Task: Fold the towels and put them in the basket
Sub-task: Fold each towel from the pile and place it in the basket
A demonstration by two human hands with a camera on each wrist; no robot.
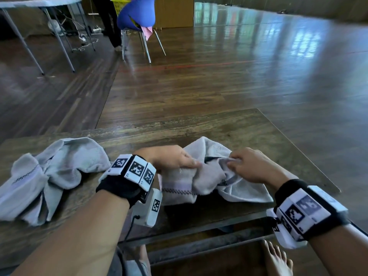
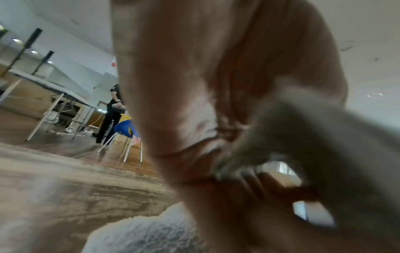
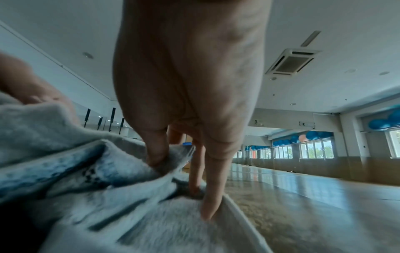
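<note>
A crumpled grey towel [image 1: 211, 180] with a dark stitched band lies on the wooden table [image 1: 249, 128] in front of me. My left hand [image 1: 191, 163] pinches a fold at its left side; the left wrist view shows the cloth [image 2: 303, 130] caught between thumb and fingers. My right hand [image 1: 234, 161] pinches another fold of the same towel [image 3: 108, 171] from the right, thumb and forefinger closed on the cloth, other fingers resting on it. A second grey towel [image 1: 47, 176] lies bunched at the table's left. A yellow basket [image 1: 119, 5] is partly visible far behind a chair.
A blue chair [image 1: 137, 16] with a pink cloth stands on the wooden floor beyond the table. A person's legs [image 1: 111, 22] and a white folding table [image 1: 39, 3] are at the far left. My bare foot [image 1: 278, 259] shows under the table's near edge.
</note>
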